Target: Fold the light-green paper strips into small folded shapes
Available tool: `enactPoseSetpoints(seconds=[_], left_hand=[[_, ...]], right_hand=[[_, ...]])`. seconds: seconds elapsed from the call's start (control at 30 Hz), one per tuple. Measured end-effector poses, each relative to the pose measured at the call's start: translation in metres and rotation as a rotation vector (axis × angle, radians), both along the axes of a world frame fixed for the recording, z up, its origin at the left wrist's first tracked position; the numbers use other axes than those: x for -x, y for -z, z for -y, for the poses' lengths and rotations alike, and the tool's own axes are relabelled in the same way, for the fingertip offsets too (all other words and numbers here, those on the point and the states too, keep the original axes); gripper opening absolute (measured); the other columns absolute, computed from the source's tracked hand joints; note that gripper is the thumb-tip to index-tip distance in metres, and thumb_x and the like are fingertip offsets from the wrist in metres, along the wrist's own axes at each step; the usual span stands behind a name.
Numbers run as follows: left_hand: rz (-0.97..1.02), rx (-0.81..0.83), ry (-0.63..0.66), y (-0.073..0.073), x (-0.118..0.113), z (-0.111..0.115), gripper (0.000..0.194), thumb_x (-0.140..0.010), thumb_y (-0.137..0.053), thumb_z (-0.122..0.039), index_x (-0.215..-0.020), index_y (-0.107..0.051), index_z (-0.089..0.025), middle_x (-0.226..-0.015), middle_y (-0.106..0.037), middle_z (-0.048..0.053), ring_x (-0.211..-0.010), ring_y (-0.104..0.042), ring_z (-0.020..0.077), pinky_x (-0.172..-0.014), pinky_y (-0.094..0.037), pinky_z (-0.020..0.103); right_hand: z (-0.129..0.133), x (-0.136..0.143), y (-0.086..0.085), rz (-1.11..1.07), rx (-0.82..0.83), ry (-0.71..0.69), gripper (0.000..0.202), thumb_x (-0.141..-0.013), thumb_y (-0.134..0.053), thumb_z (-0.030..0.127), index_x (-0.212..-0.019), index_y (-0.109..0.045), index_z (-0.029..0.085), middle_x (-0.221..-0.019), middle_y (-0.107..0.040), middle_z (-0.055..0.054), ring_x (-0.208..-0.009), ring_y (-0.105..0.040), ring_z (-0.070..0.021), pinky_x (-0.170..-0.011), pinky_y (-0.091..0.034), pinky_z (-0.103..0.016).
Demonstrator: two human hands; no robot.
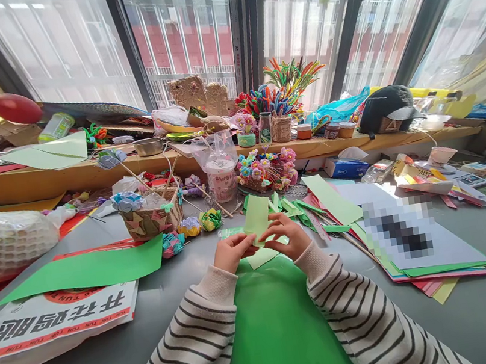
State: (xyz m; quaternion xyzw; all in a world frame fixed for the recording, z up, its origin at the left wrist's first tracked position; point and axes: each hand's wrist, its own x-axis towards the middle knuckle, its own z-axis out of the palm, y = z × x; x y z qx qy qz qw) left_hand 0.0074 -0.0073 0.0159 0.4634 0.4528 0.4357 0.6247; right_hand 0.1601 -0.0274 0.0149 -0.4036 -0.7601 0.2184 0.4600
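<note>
My left hand (234, 252): thumb and forefinger pinched shut on lower end of pale-green paper strip (256, 212). My right hand (289, 236): fingers bent, slightly spread, tips gripping strip's lower right edge. Strip nearer me than lidded cup (222, 183), slightly right. Left of cup: woven basket (146, 223). Right: tissue box (345, 168).

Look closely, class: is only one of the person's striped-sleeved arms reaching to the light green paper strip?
No: the left hand and the right hand both have fingers at the light green paper strip.
</note>
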Motion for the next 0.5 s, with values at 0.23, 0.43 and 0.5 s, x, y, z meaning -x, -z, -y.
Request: enactPoseSetpoints(seconds=[0.23, 0.43, 0.5], left_hand=[[-0.025, -0.004, 0.063, -0.0001, -0.0011, 0.0009, 0.027, -0.044, -0.069, -0.032, -0.056, -0.058, -0.010, -0.047, -0.060, 0.002, -0.049, -0.057, 0.0123, -0.054, -0.046, 0.023], [0.017, -0.004, 0.108, -0.0007, -0.0013, 0.0021, 0.029, -0.043, -0.070, -0.031, -0.061, -0.061, -0.010, -0.055, -0.063, 0.004, -0.057, -0.060, 0.0146, -0.058, -0.047, 0.024], [0.048, 0.006, 0.117, -0.0002, -0.0012, 0.0019, 0.031, -0.043, -0.070, -0.030, -0.064, -0.060, -0.010, -0.059, -0.064, 0.003, -0.059, -0.060, 0.0151, -0.058, -0.047, 0.024]], right_hand=[[-0.0006, 0.0014, -0.0005, -0.110, 0.084, 0.018, 0.013, -0.064, -0.058, 0.029, -0.067, -0.062, 0.017, -0.071, -0.047, -0.002, -0.065, -0.050, -0.0110, -0.054, -0.048, -0.023], [-0.0026, 0.0021, 0.0031, -0.190, 0.174, 0.066, 0.015, -0.066, -0.056, 0.029, -0.065, -0.060, 0.015, -0.063, -0.051, -0.002, -0.060, -0.051, -0.0116, -0.052, -0.046, -0.023], [-0.0031, 0.0013, 0.0033, -0.189, 0.182, 0.075, 0.014, -0.066, -0.055, 0.029, -0.065, -0.060, 0.015, -0.063, -0.052, -0.003, -0.060, -0.051, -0.0118, -0.052, -0.045, -0.023]])
